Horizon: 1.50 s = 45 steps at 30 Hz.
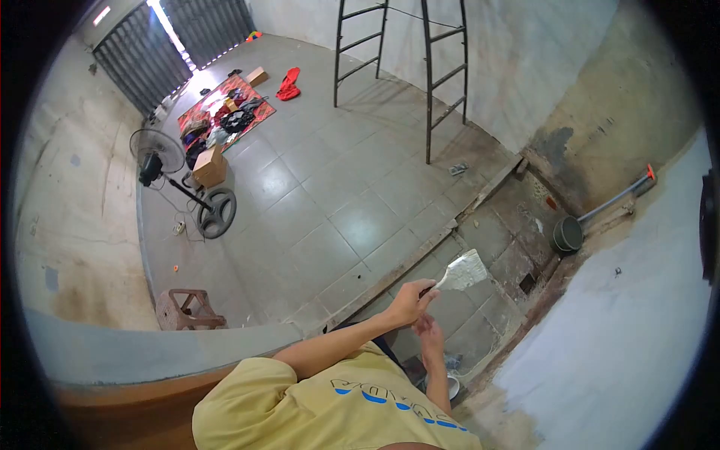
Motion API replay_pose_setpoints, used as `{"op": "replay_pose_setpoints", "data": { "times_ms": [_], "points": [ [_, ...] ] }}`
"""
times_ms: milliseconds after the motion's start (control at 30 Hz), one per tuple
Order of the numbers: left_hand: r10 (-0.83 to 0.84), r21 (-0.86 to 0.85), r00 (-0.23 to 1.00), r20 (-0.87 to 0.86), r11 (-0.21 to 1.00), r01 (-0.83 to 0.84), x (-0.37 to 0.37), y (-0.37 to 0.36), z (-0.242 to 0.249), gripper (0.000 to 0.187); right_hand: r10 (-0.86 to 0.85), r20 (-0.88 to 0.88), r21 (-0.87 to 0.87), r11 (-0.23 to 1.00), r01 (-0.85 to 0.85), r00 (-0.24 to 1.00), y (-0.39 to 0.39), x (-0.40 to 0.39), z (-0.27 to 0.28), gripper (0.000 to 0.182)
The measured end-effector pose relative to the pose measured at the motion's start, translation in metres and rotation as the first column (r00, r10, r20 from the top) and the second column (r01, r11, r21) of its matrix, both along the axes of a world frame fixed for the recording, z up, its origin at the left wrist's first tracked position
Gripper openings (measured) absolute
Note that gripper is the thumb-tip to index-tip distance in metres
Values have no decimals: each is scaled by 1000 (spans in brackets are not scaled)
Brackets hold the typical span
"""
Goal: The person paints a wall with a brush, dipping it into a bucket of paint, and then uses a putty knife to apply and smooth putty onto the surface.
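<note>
My left hand is closed around the handle of a wide paintbrush. The brush points up and to the right, its bristles coated with whitish paint. Just below it, my right hand is raised close to the left wrist, its fingers loosely apart and apparently holding nothing. Partly hidden behind my right forearm is a white round container. Some crumpled clear plastic lies near it on the floor.
A dark metal ladder stands ahead. At right, a dark bucket sits by a long-handled tool against the partly painted wall. A raised floor edge crosses ahead. Leftward are a fan, stool, cardboard box and clothes-strewn mat.
</note>
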State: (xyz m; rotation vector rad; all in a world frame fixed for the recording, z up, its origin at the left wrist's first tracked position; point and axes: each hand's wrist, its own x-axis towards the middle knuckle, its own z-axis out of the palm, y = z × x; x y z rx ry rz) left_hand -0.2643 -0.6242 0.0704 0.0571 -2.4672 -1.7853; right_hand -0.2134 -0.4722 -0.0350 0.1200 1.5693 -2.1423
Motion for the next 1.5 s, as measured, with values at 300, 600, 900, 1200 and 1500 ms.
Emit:
{"op": "replay_pose_setpoints", "data": {
  "times_ms": [300, 600, 900, 1200, 1500],
  "points": [
    [-612, 683, 700, 369, 689, 242, -44, 109, -5, 17, -625, -134, 46, 772, 634, 769, 50, -13, 90, 31],
    [-856, 629, 238, 460, 503, 593, 20, 258, 4, 23, -843, -462, 531, -13, 847, 277, 159, 92, 113, 30],
    [-729, 550, -172, 663, 318, 772, 41, 248, -81, 20, -774, -633, 724, -599, 342, -15, 163, 279, 142, 18],
    [-727, 365, 101, 680, 454, 813, -13, 263, -103, 17, -685, -678, 586, -722, 367, -265, 204, 331, 132, 25],
    [-674, 394, 376, 636, 703, 592, -13, 281, -90, 16, -717, -597, 433, -665, 608, -360, 271, 297, 50, 23]
  ]
}}
